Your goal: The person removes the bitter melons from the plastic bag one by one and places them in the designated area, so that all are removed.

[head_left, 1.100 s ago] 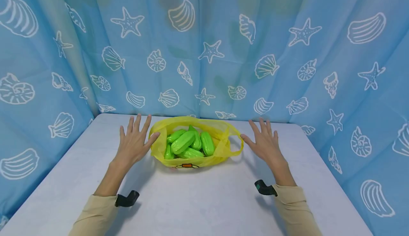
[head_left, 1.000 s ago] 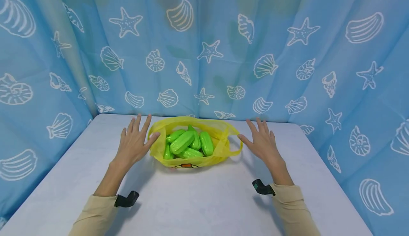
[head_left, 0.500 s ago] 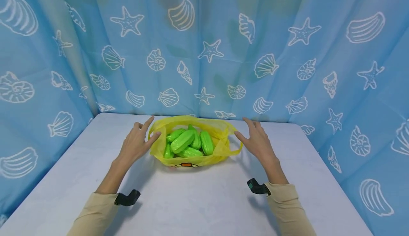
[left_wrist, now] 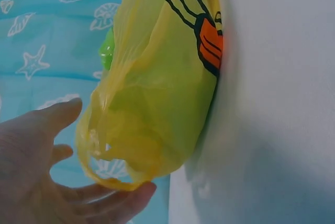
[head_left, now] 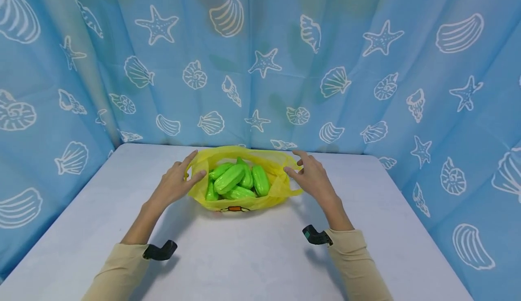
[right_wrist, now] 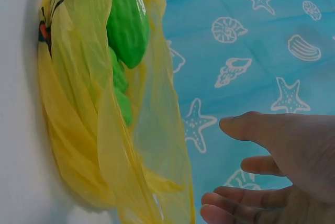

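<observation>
Here, yellow bag (head_left: 264, 202) (open-topped) between hands (head_left: 172, 184) (head_left: 314, 177).

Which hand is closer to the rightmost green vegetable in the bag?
Right. The right hand is at the right end of the yellow bag, the same side as that green vegetable; the left hand is at the left end, across the other vegetables.

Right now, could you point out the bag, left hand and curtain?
Bag (left_wrist: 152, 103), left wrist view, on its outer wall.
Left hand (head_left: 174, 184), head view, on its back.
Curtain (head_left: 260, 95), head view, near its middle.
</observation>
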Tool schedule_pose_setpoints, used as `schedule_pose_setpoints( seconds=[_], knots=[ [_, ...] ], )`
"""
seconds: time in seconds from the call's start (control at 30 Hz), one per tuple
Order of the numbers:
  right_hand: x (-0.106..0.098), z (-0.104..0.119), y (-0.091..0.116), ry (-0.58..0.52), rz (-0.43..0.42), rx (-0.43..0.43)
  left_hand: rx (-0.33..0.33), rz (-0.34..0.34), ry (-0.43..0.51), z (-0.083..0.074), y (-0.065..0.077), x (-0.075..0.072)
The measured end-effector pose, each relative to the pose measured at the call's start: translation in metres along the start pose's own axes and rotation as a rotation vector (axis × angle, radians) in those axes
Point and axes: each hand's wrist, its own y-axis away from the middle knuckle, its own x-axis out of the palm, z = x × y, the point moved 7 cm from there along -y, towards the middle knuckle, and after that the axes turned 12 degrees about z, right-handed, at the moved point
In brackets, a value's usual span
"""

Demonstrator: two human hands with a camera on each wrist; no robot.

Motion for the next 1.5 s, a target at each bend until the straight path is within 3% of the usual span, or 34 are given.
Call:
schedule_pose_setpoints(
  seconds=[0.27,0.6,1.0,1.27,1.5],
  knots=[
    [0.014,0.002,-0.002,0.000,0.056,0.002,0.004,0.079,0.146,0.002,-0.001,0.010],
    [0.025,0.001,-0.005,0.005,0.098,0.011,0.026,0.030,0.154,0.001,0.000,0.005],
    [0.034,0.007,-0.011,-0.007,0.127,-0.008,0.038,0.163,0.404,0.008,0.008,0.013],
    [0.039,0.012,-0.013,-0.045,0.141,-0.031,0.140,0.065,0.423,0.002,0.013,0.024],
    [0.047,0.014,-0.015,-0.041,0.175,-0.042,0.177,-0.032,0.446,-0.001,0.017,0.021]
  ],
)
